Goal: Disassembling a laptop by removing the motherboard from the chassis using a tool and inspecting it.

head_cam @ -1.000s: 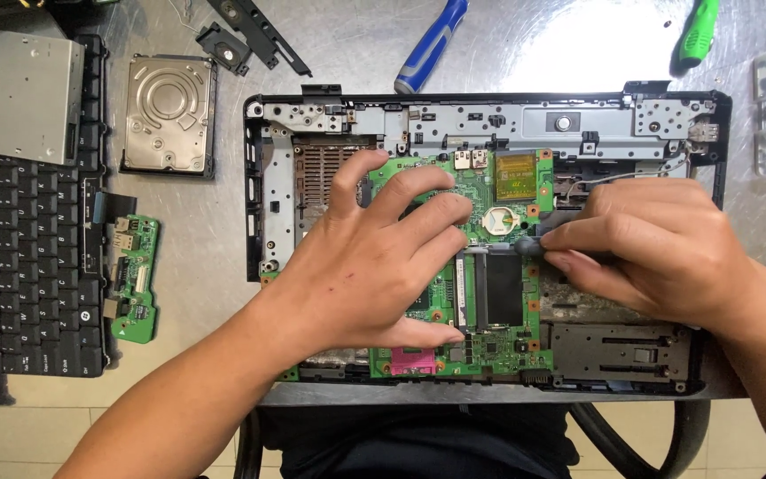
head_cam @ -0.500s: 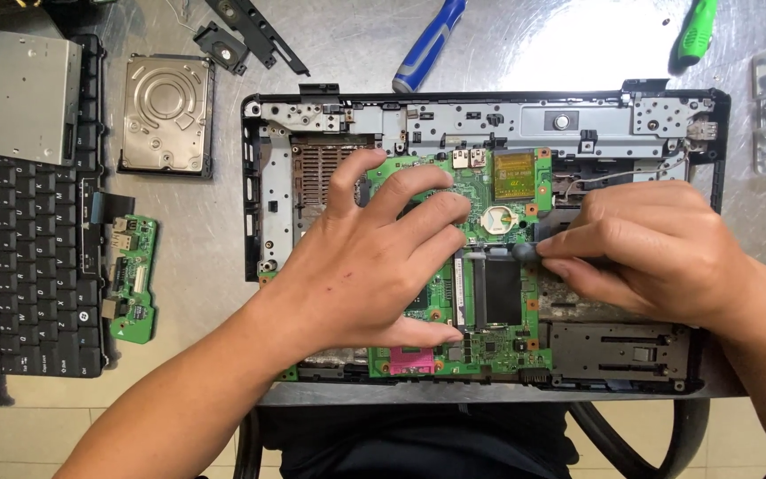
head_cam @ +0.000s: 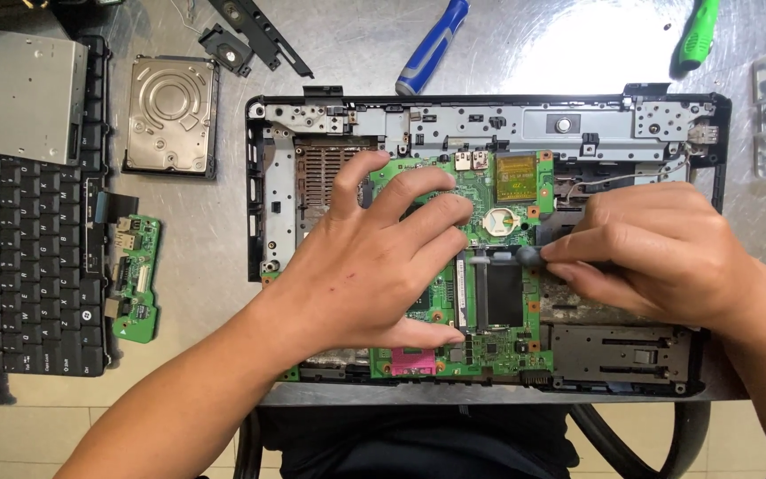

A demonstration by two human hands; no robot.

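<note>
While the left hand (head_cam: pixel 374 266) lay flat, fingers spread, on the green motherboard (head_cam: pixel 489 266) mid-frame, the right hand (head_cam: pixel 658 253) pinched a dark tool (head_cam: pixel 529 257); board looked thin and fragile, so best held by its edges.

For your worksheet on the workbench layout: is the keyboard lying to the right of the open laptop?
No, the keyboard lies to the left of the open laptop, beside a small green board.

Green circuit board (head_cam: pixel 489 191) lies flat inside the opened black laptop base (head_cam: pixel 489 124), component side up, partly covered by both hands. A round silver coin battery (head_cam: pixel 500 221) sits near its upper middle, a yellow-taped patch (head_cam: pixel 516 176) above it. A small dark tool (head_cam: pixel 529 255) touches the board beside a black memory slot (head_cam: pixel 500 294).
</note>
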